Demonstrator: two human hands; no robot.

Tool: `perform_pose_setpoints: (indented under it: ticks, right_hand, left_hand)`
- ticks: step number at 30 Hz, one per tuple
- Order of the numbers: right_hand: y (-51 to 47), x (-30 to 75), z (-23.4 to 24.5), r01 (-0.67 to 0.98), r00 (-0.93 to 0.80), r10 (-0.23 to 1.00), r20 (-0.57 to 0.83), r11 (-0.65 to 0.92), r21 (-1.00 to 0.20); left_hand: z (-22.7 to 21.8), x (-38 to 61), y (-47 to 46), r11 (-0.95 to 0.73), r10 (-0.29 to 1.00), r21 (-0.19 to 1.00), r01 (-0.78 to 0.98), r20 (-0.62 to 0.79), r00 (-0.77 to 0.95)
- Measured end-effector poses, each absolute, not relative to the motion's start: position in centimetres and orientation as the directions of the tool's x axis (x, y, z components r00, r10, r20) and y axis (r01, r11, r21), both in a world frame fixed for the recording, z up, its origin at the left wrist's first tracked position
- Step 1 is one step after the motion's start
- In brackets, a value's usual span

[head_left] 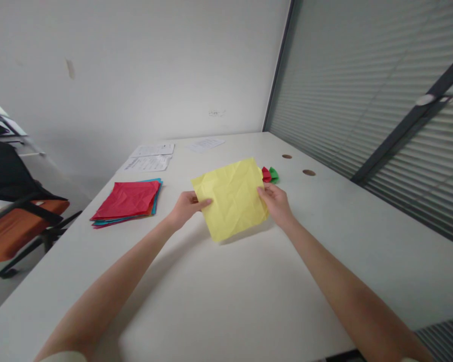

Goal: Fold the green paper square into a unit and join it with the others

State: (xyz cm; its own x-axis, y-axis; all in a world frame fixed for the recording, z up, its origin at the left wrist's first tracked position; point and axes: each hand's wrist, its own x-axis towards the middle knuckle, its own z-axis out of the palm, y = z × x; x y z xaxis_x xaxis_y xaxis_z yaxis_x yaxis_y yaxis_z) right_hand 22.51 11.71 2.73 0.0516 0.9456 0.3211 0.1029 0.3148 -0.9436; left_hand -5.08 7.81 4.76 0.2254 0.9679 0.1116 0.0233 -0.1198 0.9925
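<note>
A creased, roughly square sheet of yellow paper [232,200] is held up tilted above the white table. My left hand [186,207] pinches its left edge, thumb in front and fingers behind. On the right edge, my right hand [277,202] grips it the same way. Behind the sheet's upper right side, a red folded paper piece [266,174] and a green folded paper piece [274,175] lie on the table, partly hidden. To the left rests a stack of coloured paper sheets [130,200], red on top with blue and other colours showing beneath.
Printed papers [147,162] lie on the white table [226,301] at the far left, with another printed sheet [207,145] near the wall. Two round holes [308,172] pierce the tabletop at right. An orange-seated chair [22,226] stands left; blinds [362,100] line the right side.
</note>
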Motion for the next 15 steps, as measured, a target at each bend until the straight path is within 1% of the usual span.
perform_pose_setpoints:
  ticks: [4,6,7,8,9,10,11,12,13,14,15]
  right_hand:
    - [11.8,22.6,1.6,0.246,-0.013,0.982,0.188,0.185,-0.951]
    - [11.9,22.6,1.0,0.311,-0.031,0.987,0.159,0.161,-0.937]
    - [12.0,22.6,0.7,0.340,-0.037,0.987,0.158,0.161,-0.927]
    - [12.1,22.6,0.4,0.366,-0.038,0.987,0.158,0.161,-0.917]
    - [12.1,22.6,0.2,0.393,-0.036,0.987,0.155,0.157,-0.906]
    - [12.1,22.5,0.0,0.424,-0.030,0.989,0.146,0.145,-0.894]
    - [12.1,22.4,-0.1,0.461,-0.023,0.991,0.129,0.125,-0.878]
    - [12.1,22.3,-0.1,0.507,-0.020,0.994,0.107,0.103,-0.856]
    - [12.0,22.2,-0.1,0.562,-0.020,0.996,0.089,0.085,-0.823]
    - [11.8,22.1,-0.1,0.625,-0.018,0.996,0.084,0.077,-0.777]
    - [11.6,22.0,0.1,0.693,-0.014,0.995,0.096,0.079,-0.717]
  left_hand:
    - [3.1,-5.4,8.8,-0.010,0.989,0.999,0.031,0.006,0.146]
    - [2.2,-5.8,9.4,0.005,0.992,0.998,0.069,-0.013,0.124]
    - [1.8,-6.0,9.6,0.008,0.995,0.993,0.117,-0.019,0.095]
    - [1.4,-6.0,9.7,-0.017,0.999,0.983,0.182,0.011,0.031]
    - [0.9,-6.0,9.7,-0.079,0.992,0.959,0.273,0.101,-0.071]
    - [0.5,-5.9,9.6,-0.148,0.959,0.908,0.393,0.229,-0.166]
    - [0.1,-5.7,9.4,-0.212,0.912,0.818,0.535,0.363,-0.193]
    - [-0.3,-5.5,9.1,-0.274,0.874,0.711,0.648,0.465,-0.141]
    - [-0.7,-5.1,8.7,-0.344,0.861,0.606,0.717,0.509,-0.018]
    - [-1.0,-4.8,8.4,-0.418,0.859,0.515,0.748,0.491,0.142]
    - [-1.4,-4.4,8.0,-0.478,0.851,0.438,0.761,0.444,0.279]
